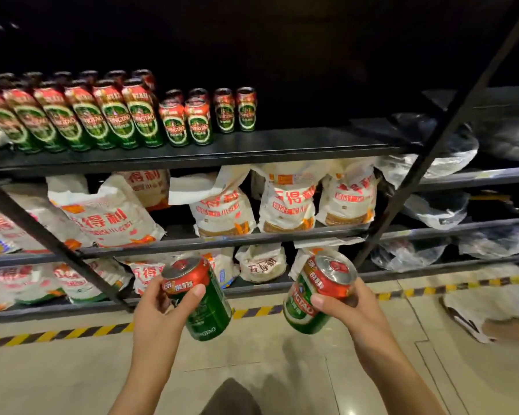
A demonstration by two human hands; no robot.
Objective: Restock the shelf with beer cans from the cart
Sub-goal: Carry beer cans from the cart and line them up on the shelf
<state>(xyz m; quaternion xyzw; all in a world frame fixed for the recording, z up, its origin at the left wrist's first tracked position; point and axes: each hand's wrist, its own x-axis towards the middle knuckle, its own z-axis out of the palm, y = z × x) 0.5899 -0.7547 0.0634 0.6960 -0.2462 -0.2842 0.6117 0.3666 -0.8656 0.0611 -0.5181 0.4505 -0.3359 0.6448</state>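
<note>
My left hand (159, 310) grips a short green and red beer can (201, 304), tilted with its silver top toward the shelf. My right hand (354, 310) grips a second short can (312, 295) of the same kind, also tilted. Both cans hang low, in front of the bottom shelves. On the black upper shelf (297, 143) stand several tall cans (114, 118) at the left and several short cans (198, 121) beside them, two rows deep. The shelf's right half is bare. The cart is out of view.
White flour bags (285, 202) fill the two lower shelves. Black diagonal braces (57, 244) cross the rack front at left and right. Clear plastic wrap (438, 157) lies on shelves at the right. Yellow-black tape (72, 332) marks the floor; torn cardboard (489, 313) lies at right.
</note>
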